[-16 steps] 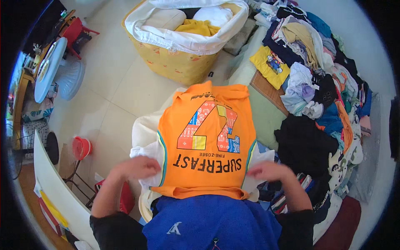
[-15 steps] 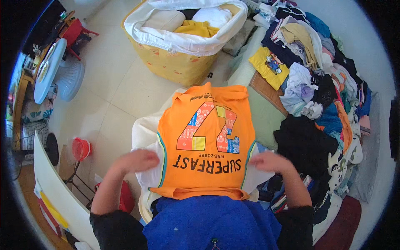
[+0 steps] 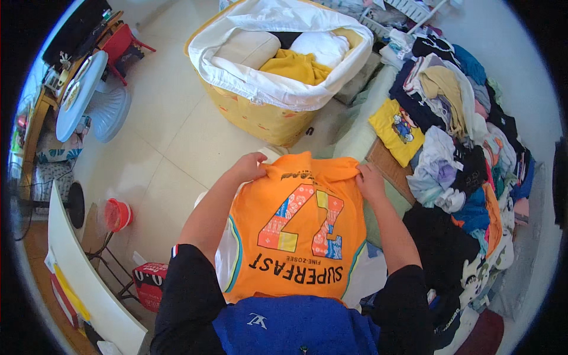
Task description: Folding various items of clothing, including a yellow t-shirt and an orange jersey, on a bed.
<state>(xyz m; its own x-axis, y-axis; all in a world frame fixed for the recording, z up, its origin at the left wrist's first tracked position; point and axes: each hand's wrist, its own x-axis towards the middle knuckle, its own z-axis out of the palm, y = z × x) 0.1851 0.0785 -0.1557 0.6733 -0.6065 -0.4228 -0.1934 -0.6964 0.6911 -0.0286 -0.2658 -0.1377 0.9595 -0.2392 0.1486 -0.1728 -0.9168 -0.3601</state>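
There at the far corners, your left hand [image 3: 250,168] and right hand [image 3: 371,180] pinch the orange shirt [image 3: 306,220] between their fingers! It's spread before you, just short of the yellow basket [image 3: 260,120].

I take this remote place for a home. The yellow basket [image 3: 254,121], stuffed with soft fabric, stands on pale floor tiles [image 3: 165,106]. Right of the basket I see a big heap of everyday clothes [image 3: 441,157] and a green-covered bed or sofa [image 3: 356,127], I can't tell which. Left of it, I have a red chair [image 3: 117,44] and a dark flat screen [image 3: 77,29].
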